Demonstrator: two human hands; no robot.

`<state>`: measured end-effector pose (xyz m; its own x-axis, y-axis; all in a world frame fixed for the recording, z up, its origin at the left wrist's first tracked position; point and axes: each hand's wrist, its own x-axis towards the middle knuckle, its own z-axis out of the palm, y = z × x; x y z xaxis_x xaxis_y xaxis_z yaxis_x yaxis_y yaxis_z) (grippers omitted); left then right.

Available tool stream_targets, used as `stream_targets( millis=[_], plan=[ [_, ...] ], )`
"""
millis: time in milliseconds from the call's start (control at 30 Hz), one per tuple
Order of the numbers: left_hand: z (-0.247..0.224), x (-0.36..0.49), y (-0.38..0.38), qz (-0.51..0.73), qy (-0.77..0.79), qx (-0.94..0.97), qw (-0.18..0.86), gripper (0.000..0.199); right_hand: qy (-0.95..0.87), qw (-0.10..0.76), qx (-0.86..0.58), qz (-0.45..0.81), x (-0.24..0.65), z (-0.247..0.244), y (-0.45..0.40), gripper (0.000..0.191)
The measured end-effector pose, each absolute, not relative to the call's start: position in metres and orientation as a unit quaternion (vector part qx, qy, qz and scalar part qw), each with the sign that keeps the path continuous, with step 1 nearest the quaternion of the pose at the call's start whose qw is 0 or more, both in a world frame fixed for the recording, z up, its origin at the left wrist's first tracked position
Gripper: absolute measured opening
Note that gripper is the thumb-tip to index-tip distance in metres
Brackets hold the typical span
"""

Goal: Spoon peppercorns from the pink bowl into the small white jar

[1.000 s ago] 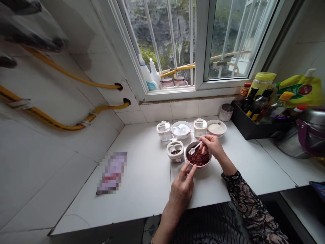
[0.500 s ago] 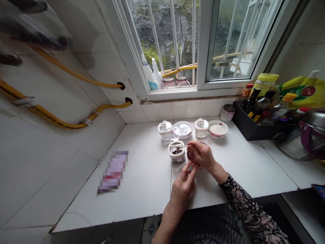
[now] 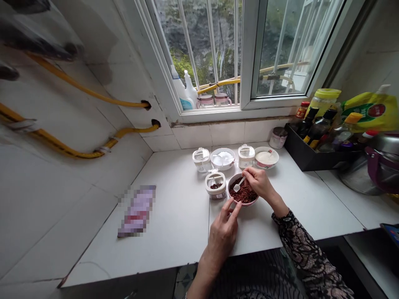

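Note:
A white bowl with a pink rim (image 3: pixel 245 204) holds dark red, peppercorn-like spice (image 3: pixel 245 196). Over it, my right hand (image 3: pixel 259 182) pinches the handle of a small white spoon (image 3: pixel 237 187), its head at the spice. Two outstretched fingers of my left hand (image 3: pixel 222 232) touch the bowl's near rim; nothing is gripped in that hand. Just left of the bowl stands a square clear seasoning jar (image 3: pixel 215 192) with an off-white top and some of the same spice inside.
Behind are two more lidded jars (image 3: pixel 201 160) (image 3: pixel 246 157), a bowl of white powder or grains (image 3: pixel 222 159) and a floral bowl of pale grains (image 3: pixel 267 158). A black box of bottles (image 3: pixel 299 145) and a metal pot (image 3: pixel 358 174) stand right. A blurred purple packet (image 3: pixel 139 211) lies left.
My right hand has brought the spoon from over the jar's top back right to the bowl, so the spoon head and spice show. My left hand stays at the rim.

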<state>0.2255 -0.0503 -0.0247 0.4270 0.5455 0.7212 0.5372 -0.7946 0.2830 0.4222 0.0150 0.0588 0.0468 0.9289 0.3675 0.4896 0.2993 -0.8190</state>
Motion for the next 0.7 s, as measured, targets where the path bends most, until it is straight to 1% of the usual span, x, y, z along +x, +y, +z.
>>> stream_targets(
  millis=[67,167,367,500,700],
  plan=[
    [-0.0245,0.2255,-0.0502,0.428,0.319,0.846,0.004,0.069,-0.664,0.449,-0.549,0.236,0.419,0.0581,0.0145,0.025],
    [-0.0242,0.2259,-0.0501,0.429,0.316,0.846,0.002,0.069,-0.655,0.429,-0.559,0.273,0.4142,0.0588,0.013,0.026],
    [-0.0234,0.2269,-0.0505,0.432,0.317,0.845,0.001,0.068,-0.621,0.43,-0.558,0.344,0.4176,0.0601,0.0134,0.023],
    [-0.0231,0.2268,-0.0508,0.429,0.318,0.846,0.004,0.068,-0.61,0.445,-0.555,0.351,0.4225,0.0594,0.0145,0.023],
    [-0.0236,0.2259,-0.0506,0.426,0.32,0.847,-0.001,0.068,-0.616,0.422,-0.553,0.37,0.416,0.0614,0.0115,0.022]
  ],
)
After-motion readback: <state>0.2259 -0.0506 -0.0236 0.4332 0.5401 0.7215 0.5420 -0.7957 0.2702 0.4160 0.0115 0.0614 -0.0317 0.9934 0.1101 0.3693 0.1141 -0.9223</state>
